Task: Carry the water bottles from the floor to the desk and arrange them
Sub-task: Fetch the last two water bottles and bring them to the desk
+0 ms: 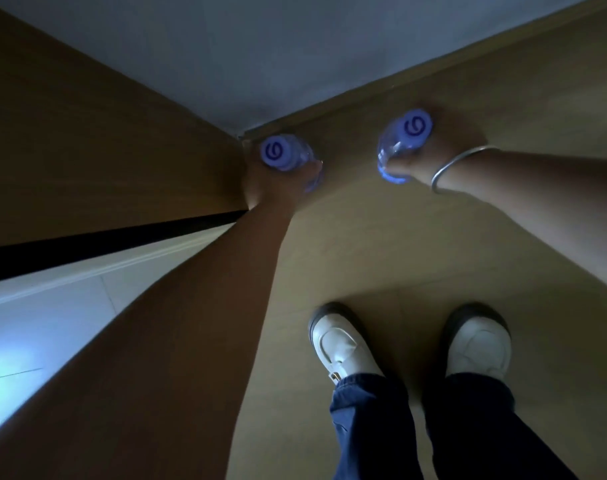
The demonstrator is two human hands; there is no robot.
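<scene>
Two clear water bottles with pale blue caps stand upright low down near the floor corner, seen from above. My left hand (270, 183) grips the left bottle (277, 153) by its neck and shoulder, close to the wooden panel. My right hand (444, 147), with a silver bangle on the wrist, grips the right bottle (404, 136) around its upper body. Whether the bottles touch the floor I cannot tell. The desk top is not in view.
A tall wooden panel (87, 133) rises at the left, with a dark gap and a pale surface (35, 323) below it. A grey wall (260, 46) meets the tan floor (364, 237) at a skirting strip. My feet in white shoes (340, 344) stand on the floor behind the bottles.
</scene>
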